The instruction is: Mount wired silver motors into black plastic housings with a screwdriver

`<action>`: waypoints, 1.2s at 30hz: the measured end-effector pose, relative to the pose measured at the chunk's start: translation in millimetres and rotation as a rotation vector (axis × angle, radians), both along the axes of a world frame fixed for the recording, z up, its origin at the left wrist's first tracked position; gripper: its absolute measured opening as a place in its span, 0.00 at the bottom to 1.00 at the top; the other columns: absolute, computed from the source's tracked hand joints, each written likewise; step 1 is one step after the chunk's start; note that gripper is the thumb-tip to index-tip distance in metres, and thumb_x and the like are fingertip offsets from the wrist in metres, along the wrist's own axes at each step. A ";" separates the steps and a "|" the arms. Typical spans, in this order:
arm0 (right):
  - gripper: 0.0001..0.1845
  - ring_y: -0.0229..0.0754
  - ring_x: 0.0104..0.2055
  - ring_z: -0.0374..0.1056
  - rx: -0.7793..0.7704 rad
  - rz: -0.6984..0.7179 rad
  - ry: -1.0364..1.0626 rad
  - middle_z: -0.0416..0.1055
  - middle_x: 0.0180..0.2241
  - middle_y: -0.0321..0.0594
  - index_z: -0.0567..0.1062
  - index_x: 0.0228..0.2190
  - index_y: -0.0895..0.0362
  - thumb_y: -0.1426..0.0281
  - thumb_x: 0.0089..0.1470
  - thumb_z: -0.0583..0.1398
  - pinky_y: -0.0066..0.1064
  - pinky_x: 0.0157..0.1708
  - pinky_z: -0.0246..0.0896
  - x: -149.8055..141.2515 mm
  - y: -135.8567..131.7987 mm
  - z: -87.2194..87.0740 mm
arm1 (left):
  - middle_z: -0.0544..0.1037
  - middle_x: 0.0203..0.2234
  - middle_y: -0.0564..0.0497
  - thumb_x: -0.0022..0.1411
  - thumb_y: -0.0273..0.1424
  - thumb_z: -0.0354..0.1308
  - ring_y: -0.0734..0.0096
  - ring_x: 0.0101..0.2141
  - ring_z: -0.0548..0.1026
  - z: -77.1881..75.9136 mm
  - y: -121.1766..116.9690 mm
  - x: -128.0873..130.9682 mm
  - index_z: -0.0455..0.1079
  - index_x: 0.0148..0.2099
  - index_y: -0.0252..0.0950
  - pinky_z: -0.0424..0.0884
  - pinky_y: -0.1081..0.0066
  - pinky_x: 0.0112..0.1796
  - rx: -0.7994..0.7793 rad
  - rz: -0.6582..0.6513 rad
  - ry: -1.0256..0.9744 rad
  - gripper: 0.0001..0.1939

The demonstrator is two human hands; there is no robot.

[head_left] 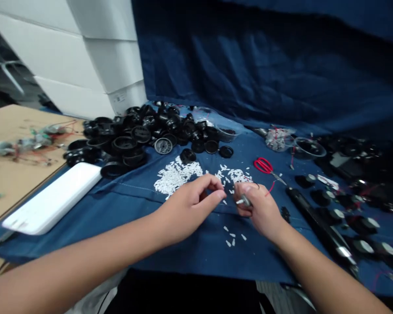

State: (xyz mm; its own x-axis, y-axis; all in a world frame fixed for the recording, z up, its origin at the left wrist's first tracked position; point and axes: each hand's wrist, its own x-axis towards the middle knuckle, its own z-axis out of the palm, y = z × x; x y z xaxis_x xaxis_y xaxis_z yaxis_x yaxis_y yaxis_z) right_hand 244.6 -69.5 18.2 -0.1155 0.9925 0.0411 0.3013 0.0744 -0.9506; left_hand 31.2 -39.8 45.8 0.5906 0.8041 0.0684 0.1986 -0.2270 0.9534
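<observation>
A plain black garment (183, 294) fills the bottom of the view at 6 o'clock. The left forearm (68, 272) at 8 o'clock and the right forearm (330, 274) at 5 o'clock are bare, as are the left hand (186, 209) and the right hand (260, 213).

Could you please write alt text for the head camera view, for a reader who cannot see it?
The left hand and right hand meet over a blue cloth, the right pinching a small metal part. Loose white plastic pieces lie nearby, with a heap of round black parts beyond and red-handled scissors to the right.
</observation>
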 end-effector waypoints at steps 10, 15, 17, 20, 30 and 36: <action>0.29 0.31 0.23 0.47 -0.099 0.003 0.412 0.50 0.23 0.29 0.60 0.25 0.56 0.48 0.62 0.63 0.23 0.21 0.47 1.6 -9.9 11.2 | 0.81 0.33 0.55 0.76 0.35 0.55 0.72 0.35 0.77 14.1 -14.7 29.3 0.78 0.40 0.38 0.69 0.73 0.38 0.249 -0.066 0.140 0.13; 0.19 0.29 0.25 0.57 -0.204 0.012 0.716 0.64 0.32 0.29 0.69 0.39 0.51 0.59 0.56 0.72 0.23 0.25 0.60 5.6 -4.0 14.5 | 0.82 0.35 0.53 0.79 0.38 0.50 0.71 0.37 0.78 17.9 11.3 22.8 0.77 0.43 0.38 0.72 0.73 0.40 0.429 -0.076 0.292 0.17; 0.21 0.30 0.28 0.63 -0.212 -0.073 0.826 0.67 0.33 0.30 0.71 0.40 0.51 0.63 0.52 0.75 0.24 0.30 0.67 8.6 0.3 12.8 | 0.82 0.46 0.50 0.77 0.39 0.53 0.65 0.47 0.78 19.1 34.4 11.5 0.77 0.50 0.40 0.71 0.67 0.52 0.498 -0.089 0.336 0.13; 0.21 0.31 0.32 0.68 -0.181 -0.188 0.886 0.70 0.34 0.32 0.74 0.40 0.52 0.64 0.51 0.76 0.23 0.34 0.71 14.7 6.8 7.9 | 0.75 0.61 0.41 0.70 0.34 0.61 0.44 0.61 0.67 12.9 77.7 -11.5 0.77 0.52 0.38 0.58 0.42 0.64 0.574 0.014 0.424 0.11; 0.23 0.36 0.38 0.75 -0.102 -0.206 0.925 0.76 0.37 0.35 0.78 0.45 0.52 0.63 0.49 0.77 0.34 0.48 0.77 15.2 13.5 8.0 | 0.70 0.65 0.46 0.65 0.37 0.65 0.47 0.63 0.66 6.4 109.4 -21.5 0.74 0.38 0.38 0.58 0.44 0.65 0.421 0.266 0.112 0.08; 0.23 0.41 0.36 0.77 0.010 -0.251 0.778 0.78 0.35 0.38 0.81 0.43 0.53 0.61 0.47 0.78 0.34 0.43 0.75 9.9 6.4 2.7 | 0.74 0.61 0.38 0.75 0.44 0.46 0.61 0.45 0.77 12.4 47.3 30.2 0.63 0.50 0.38 0.76 0.62 0.40 -0.036 0.266 -0.374 0.15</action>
